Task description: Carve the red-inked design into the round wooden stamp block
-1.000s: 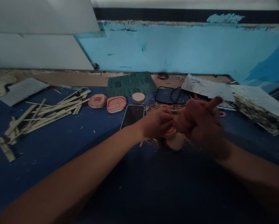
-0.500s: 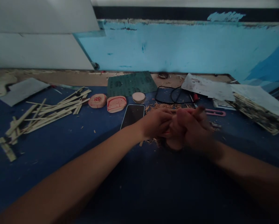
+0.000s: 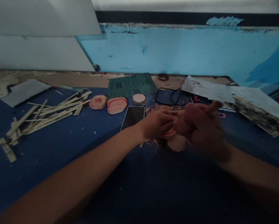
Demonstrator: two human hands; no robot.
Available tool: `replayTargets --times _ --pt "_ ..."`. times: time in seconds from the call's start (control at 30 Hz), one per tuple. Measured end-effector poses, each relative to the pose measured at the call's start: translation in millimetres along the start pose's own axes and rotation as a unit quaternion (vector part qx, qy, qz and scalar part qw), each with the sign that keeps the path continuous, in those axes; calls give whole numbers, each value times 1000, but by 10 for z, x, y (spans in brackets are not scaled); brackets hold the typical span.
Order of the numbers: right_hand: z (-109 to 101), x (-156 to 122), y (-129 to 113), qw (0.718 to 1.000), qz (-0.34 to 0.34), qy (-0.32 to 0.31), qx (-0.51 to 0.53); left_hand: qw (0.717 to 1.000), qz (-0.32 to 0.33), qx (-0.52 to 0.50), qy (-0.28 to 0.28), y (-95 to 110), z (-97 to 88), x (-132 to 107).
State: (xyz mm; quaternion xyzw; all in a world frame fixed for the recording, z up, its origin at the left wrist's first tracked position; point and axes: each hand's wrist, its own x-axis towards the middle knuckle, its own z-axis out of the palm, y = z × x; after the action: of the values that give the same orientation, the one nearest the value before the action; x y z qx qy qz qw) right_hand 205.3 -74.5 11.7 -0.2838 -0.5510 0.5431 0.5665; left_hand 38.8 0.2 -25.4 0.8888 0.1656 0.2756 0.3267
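Centre right, my left hand (image 3: 158,124) is closed on a small wood slice with red markings (image 3: 169,133), pressing it low over the table. A second, plain pale wood slice (image 3: 177,143) lies just below it, nearer to me. My right hand (image 3: 203,129) is a blurred fist close beside the left one; whatever it grips is hidden by the fingers. Curled wood shavings (image 3: 164,107) are scattered around and behind both hands.
A phone (image 3: 133,116) lies left of my hands. Behind it are two red-marked wood slices (image 3: 117,105), a plain round one (image 3: 139,99) and green sandpaper (image 3: 132,85). Thin wood strips (image 3: 53,113) spread at left. A black cord (image 3: 168,96) and papers (image 3: 209,88) lie at back right.
My right hand has moved right and slightly away from the left, uncovering more of the red-marked slice and the pale slice. My left hand stays in place.
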Motion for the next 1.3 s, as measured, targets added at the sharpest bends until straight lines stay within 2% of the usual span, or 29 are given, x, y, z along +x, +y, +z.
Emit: replayTargets --times 0.33,0.77,1.1,1.3 --pt "38 18 -33 1000 23 8 2 1000 -6 9 5 12 -6 4" --pt "34 14 -20 1000 18 9 -11 1000 -28 -3 4 51 -5 -2" --pt "-16 5 21 1000 19 -3 7 1000 1 -1 7 -27 4 6" --pt "-13 32 -16 1000 23 -4 -15 1000 -11 11 7 -5 -5 -7"
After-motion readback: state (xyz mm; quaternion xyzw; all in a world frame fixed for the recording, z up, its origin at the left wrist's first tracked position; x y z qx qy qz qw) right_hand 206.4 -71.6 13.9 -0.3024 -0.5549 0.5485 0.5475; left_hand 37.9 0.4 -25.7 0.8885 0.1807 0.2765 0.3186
